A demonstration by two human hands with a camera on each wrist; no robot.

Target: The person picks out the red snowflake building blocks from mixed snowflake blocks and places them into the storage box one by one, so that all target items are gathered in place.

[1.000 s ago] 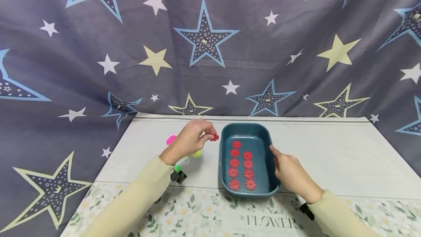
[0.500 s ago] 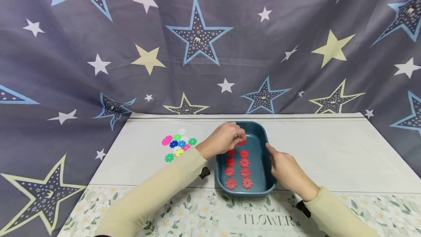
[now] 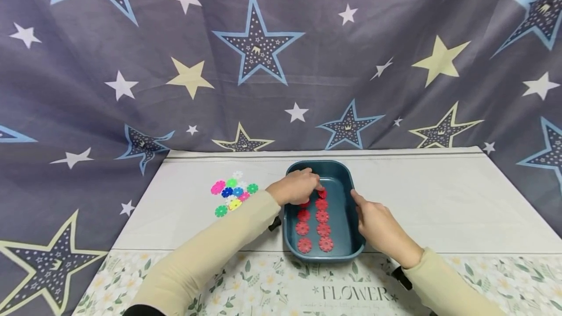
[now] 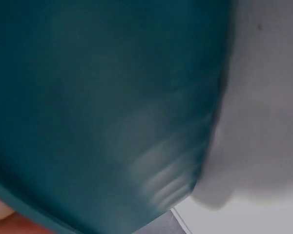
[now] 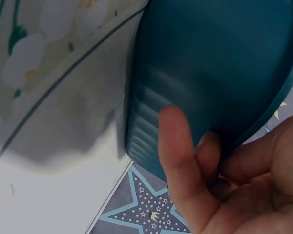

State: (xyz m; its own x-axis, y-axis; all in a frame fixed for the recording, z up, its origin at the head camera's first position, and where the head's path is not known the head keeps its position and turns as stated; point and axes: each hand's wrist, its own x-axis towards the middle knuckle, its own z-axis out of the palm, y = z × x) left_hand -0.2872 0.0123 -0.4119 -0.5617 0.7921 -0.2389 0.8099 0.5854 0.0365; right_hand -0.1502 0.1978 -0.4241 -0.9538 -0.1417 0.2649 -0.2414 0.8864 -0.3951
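Note:
A deep teal rectangular dish [image 3: 344,247] stands on the white tabletop, holding red flower-shaped plastic discs [image 3: 323,229] in two columns. My left hand [image 3: 298,187] reaches over its left rim. The fingertips pinch a red disc [image 3: 323,193] at the far end of the right column; part of the left column is hidden under this hand. The left wrist view is mostly the dish's outer wall [image 4: 102,97]. On the other side, my right hand [image 3: 379,226] grips the right rim. In the right wrist view its fingers [image 5: 175,141] lie against the outer wall.
Left of the dish lies a loose group of flower discs [image 3: 237,191] in pink, green, blue, white and yellow. A floral cloth [image 3: 263,282] covers the front of the table. Behind hangs a grey star-patterned curtain [image 3: 281,96].
My left hand has carried the red disc from left of the dish over its rim, then down to the right column. The right hand keeps its grip. The head view has shifted slightly.

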